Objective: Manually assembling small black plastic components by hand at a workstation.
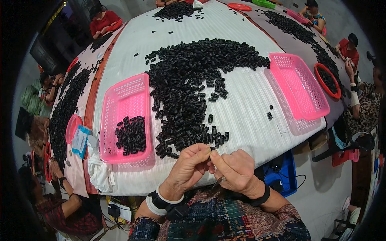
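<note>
My left hand [185, 168] and my right hand [236, 170] meet at the table's near edge, fingertips pinched together. A small black cylindrical piece [212, 149] shows between the fingertips, mostly hidden by them. From beneath my right hand's curled fingers sticks out a thin, pointed metal tool [218, 183]; its handle is hidden in the palm. Just beyond my hands spreads a large heap of similar black pieces [183, 108]. To the left, a pink perforated basket [105, 120] holds a small pile of them.
A second pink basket [300, 86] stands on the right, with two loose pieces near it. A white cloth [99, 170] and a blue-white packet [81, 140] lie on the left. Below the table at right is a blue crate [287, 176]. Several other people work around the tables.
</note>
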Tool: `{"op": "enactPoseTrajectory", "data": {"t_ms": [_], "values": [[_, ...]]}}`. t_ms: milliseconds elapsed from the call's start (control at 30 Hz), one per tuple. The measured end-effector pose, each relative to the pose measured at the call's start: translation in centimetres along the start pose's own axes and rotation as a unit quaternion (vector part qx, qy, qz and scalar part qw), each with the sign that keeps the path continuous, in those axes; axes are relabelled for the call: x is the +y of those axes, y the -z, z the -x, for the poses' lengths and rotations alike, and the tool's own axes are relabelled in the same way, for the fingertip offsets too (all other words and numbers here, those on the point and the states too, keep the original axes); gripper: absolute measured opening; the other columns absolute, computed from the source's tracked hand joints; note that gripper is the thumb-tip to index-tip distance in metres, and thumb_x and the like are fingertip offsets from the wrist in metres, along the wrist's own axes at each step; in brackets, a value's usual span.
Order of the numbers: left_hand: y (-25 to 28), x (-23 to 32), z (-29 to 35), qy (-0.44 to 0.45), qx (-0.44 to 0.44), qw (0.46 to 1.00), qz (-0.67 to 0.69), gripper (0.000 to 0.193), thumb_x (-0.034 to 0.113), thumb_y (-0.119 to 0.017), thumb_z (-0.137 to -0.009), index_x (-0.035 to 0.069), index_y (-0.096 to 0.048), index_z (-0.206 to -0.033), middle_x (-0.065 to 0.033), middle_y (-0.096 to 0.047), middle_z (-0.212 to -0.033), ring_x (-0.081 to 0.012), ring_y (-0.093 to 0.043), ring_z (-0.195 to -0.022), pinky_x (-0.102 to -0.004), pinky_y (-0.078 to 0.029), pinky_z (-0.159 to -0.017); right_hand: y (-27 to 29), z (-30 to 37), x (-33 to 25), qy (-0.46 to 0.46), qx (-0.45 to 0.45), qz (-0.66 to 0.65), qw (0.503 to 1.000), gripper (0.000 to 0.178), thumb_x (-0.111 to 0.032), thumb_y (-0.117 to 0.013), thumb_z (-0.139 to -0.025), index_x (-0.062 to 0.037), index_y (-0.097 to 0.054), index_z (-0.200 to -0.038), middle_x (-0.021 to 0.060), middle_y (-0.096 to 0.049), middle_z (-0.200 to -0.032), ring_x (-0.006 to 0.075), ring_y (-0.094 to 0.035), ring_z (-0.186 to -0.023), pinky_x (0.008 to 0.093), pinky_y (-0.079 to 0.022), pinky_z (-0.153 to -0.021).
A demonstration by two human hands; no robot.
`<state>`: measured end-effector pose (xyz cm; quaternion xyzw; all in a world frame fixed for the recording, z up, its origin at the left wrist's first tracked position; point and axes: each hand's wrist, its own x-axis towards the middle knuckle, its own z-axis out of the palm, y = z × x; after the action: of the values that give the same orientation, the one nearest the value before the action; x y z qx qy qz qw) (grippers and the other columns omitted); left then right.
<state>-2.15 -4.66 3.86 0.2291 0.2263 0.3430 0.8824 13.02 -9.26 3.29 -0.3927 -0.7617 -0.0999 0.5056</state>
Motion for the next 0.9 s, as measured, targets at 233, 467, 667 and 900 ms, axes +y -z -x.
{"op": "enactPoseTrajectory", "data": {"t_ms": [233,467,667,900], "values": [[0.7,0.08,0.0,0.003,0.006,1.0,0.0,0.013,0.013,-0.056,-0.087,0.0,-0.057,-0.09,-0.0074,-0.059,-0.08,-0.013,-0.056,-0.066,-0.0262,-0.05,-0.057,0.39,-0.29,-0.09,-0.023,-0.054,0.019,0.998,0.05,-0.005,-0.064,-0.059,0.0022,-0.058,-0.108,0.0006,-0.048,-0.064,0.0126,-0.042,-0.048,0.0269,-0.029,-0.042],[0.22,0.13,0.37,0.02,-0.036,0.999,0.016,0.013,0.013,-0.055,-0.087,0.0,-0.057,-0.089,-0.0078,-0.059,-0.079,-0.0132,-0.056,-0.066,-0.0264,-0.05,-0.057,0.33,0.08,-0.15,-0.1,0.035,-0.072,0.992,0.054,-0.001,-0.067,-0.055,0.0,-0.059,-0.108,0.0043,-0.057,-0.073,0.0165,-0.053,-0.055,0.0265,-0.038,-0.047],[0.22,-0.09,0.49,0.007,-0.011,1.0,0.01,0.012,0.012,-0.055,-0.087,0.0,-0.057,-0.091,-0.0073,-0.059,-0.08,-0.013,-0.056,-0.067,-0.0258,-0.05,-0.057,-0.03,-0.14,-0.32,-0.042,0.032,-0.068,0.996,0.052,-0.002,-0.068,-0.054,-0.0004,-0.06,-0.106,0.0032,-0.056,-0.073,0.0146,-0.049,-0.051,0.0264,-0.034,-0.044],[0.35,-0.59,0.28,0.003,0.021,1.0,0.014,0.012,0.011,-0.056,-0.087,0.0,-0.057,-0.092,-0.0062,-0.06,-0.082,-0.0121,-0.056,-0.071,-0.0241,-0.048,-0.064,0.23,0.17,-0.53,-0.051,-0.023,-0.025,0.998,0.045,0.002,-0.07,-0.059,-0.0005,-0.06,-0.103,0.002,-0.057,-0.07,0.0144,-0.051,-0.052,0.0259,-0.036,-0.045]]}}
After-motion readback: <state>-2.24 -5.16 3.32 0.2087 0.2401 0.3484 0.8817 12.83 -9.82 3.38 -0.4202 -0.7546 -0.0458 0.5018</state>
